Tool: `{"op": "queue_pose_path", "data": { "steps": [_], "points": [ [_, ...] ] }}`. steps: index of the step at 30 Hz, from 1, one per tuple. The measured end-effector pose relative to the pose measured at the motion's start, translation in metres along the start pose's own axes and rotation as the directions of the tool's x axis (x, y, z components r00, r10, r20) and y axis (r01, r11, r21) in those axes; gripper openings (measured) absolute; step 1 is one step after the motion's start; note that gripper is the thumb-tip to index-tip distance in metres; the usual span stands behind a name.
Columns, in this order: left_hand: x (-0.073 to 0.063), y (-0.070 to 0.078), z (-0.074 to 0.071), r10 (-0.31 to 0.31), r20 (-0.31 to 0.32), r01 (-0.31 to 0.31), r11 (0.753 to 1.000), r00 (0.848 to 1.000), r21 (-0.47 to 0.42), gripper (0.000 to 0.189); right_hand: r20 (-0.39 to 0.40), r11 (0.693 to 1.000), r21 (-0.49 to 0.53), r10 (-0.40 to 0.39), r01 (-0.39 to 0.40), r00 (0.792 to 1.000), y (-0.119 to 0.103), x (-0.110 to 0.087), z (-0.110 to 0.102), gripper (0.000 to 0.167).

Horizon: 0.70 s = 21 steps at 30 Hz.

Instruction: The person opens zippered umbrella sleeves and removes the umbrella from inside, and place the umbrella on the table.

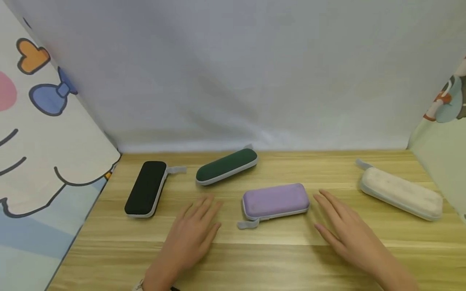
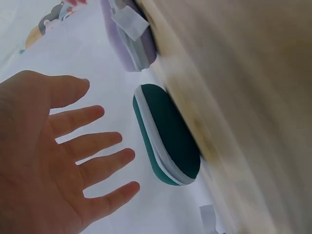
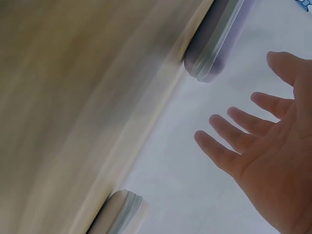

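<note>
A purple zip case [image 1: 275, 201] with a grey pull tab lies between my two hands. My left hand [image 1: 191, 233] is to its left with the fingers spread and straight, holding nothing. The right hand [image 1: 346, 230] hovers just right of the purple case, fingers extended and apart from it. Beyond my left hand lies a dark green case [image 1: 226, 165], also seen close to the fingers in the left wrist view [image 2: 168, 134]. A black case [image 1: 146, 188] sits farther left, its tab pointing right. Off to the right is a cream-white case [image 1: 402, 193].
All the cases rest on a wood-grain table [image 1: 276, 262]. A white cloth [image 1: 262, 72] hangs along its back edge. Cartoon-printed cloth [image 1: 43, 161] stands at the left, and another printed panel [image 1: 445, 137] is at the right.
</note>
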State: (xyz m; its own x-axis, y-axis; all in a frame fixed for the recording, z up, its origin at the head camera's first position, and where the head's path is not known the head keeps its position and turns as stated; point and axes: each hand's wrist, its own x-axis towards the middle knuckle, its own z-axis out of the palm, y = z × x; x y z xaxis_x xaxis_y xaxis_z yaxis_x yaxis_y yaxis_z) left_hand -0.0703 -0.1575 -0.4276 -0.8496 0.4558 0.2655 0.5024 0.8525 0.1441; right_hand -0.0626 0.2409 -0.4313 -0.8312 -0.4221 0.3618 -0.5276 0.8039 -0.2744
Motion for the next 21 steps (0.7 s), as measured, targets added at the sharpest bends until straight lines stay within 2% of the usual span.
{"op": "queue_pose_path", "data": {
  "steps": [3, 6, 13, 21],
  "points": [
    [0.006, 0.0, 0.0, 0.021, -0.034, -0.021, 1.0, 0.999, 0.001, 0.051, 0.001, 1.0, 0.006, 0.001, -0.001, 1.0, 0.0, 0.004, 0.001, 0.08],
    [0.011, 0.001, 0.002, 0.02, -0.039, -0.021, 1.0, 0.999, -0.02, 0.051, 0.013, 1.0, 0.011, -0.001, 0.001, 1.0, -0.001, 0.008, 0.002, 0.079],
    [0.021, 0.006, 0.005, 0.018, 0.003, -0.018, 0.998, 1.0, -0.068, 0.047, 0.051, 1.0, 0.025, 0.012, -0.013, 0.999, -0.004, 0.015, 0.004, 0.075],
    [0.033, 0.009, 0.007, 0.019, 0.064, -0.012, 0.995, 0.998, -0.102, 0.048, 0.05, 0.999, 0.03, 0.016, -0.018, 0.999, -0.004, 0.022, 0.009, 0.07]
  ]
}}
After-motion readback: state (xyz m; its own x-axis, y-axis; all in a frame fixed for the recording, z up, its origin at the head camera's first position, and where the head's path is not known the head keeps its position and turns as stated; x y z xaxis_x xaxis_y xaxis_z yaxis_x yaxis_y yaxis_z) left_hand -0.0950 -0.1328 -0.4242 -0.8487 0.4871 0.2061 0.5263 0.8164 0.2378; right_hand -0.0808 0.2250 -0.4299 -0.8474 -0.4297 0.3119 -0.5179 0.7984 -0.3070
